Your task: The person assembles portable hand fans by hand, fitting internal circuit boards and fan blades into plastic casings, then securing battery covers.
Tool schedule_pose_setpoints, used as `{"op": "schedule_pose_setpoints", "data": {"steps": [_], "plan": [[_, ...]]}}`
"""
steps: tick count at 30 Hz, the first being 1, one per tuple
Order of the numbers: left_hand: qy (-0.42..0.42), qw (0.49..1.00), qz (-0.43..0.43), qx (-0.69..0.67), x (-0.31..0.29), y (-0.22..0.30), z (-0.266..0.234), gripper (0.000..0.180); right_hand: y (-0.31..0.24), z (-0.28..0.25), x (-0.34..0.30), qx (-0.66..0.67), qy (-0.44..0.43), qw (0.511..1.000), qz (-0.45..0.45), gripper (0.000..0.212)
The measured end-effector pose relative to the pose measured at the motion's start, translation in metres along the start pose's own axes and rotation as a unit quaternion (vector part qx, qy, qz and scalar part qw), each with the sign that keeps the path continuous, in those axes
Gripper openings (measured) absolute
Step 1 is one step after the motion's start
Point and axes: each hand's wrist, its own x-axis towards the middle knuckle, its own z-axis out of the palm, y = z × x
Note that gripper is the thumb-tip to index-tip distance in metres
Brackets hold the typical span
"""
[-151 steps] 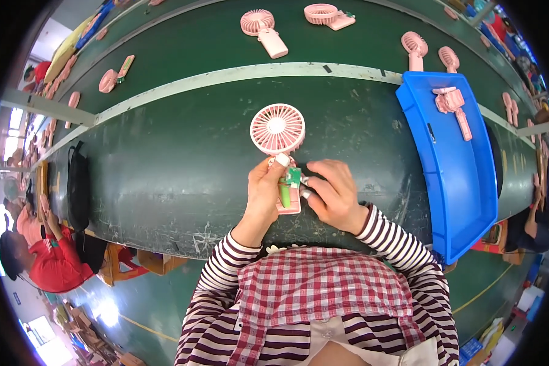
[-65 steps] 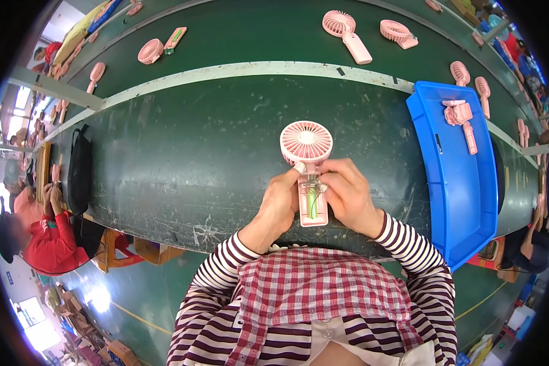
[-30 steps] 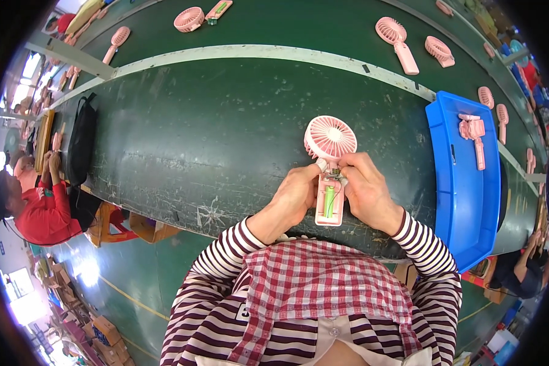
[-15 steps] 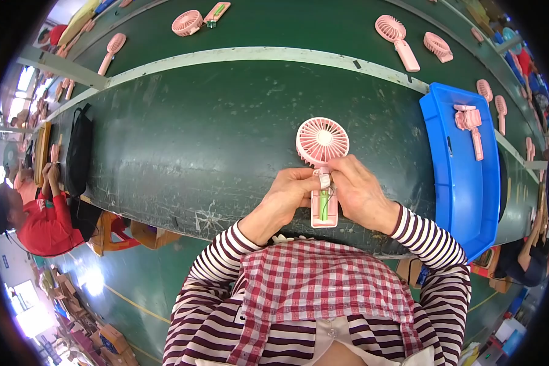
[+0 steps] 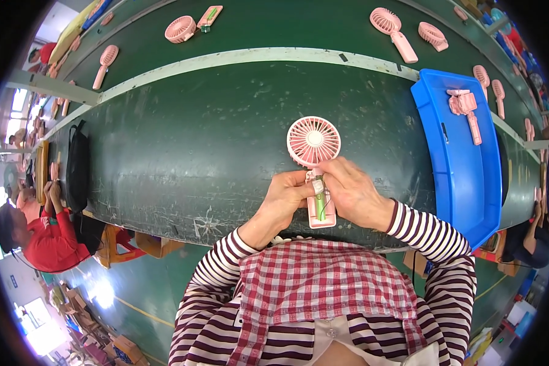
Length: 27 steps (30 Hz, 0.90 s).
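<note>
A pink handheld fan lies on the green worktable, its round grille pointing away from me. Its handle is uncovered, showing a green battery and thin dark wires inside. My left hand is closed on the handle's left side near the neck, with thumb and index finger pinched by a small whitish piece. From the right, my right hand presses its bent fingers onto the neck just under the grille. The fingertips partly hide the neck, so I cannot make out any small part beneath them.
A blue bin stands to the right, holding pink fan parts. Beyond a pale rail, several pink fans lie on a green belt. A black bag sits at the left, near a person in red.
The view has shifted slightly. My right fingers have slid a little on the fan's neck, and the handle has tilted slightly. Both hands keep hold of the fan.
</note>
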Motion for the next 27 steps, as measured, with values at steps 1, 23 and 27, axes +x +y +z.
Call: {"op": "schedule_pose_setpoints", "data": {"steps": [1, 23, 27], "plan": [[-0.001, 1.0, -0.001, 0.001, 0.0, -0.001, 0.0, 0.021, 0.0, -0.001, 0.0, 0.001, 0.002, 1.0, -0.004, 0.025], [-0.022, 0.993, -0.04, -0.106, 0.018, -0.003, -0.007, 0.025, 0.005, 0.007, -0.002, -0.005, 0.117, 0.992, 0.052, 0.016], [-0.022, 0.998, -0.007, -0.058, 0.018, -0.007, -0.011, 0.025, 0.002, 0.007, -0.002, 0.01, 0.127, 0.989, 0.074, 0.015]]}}
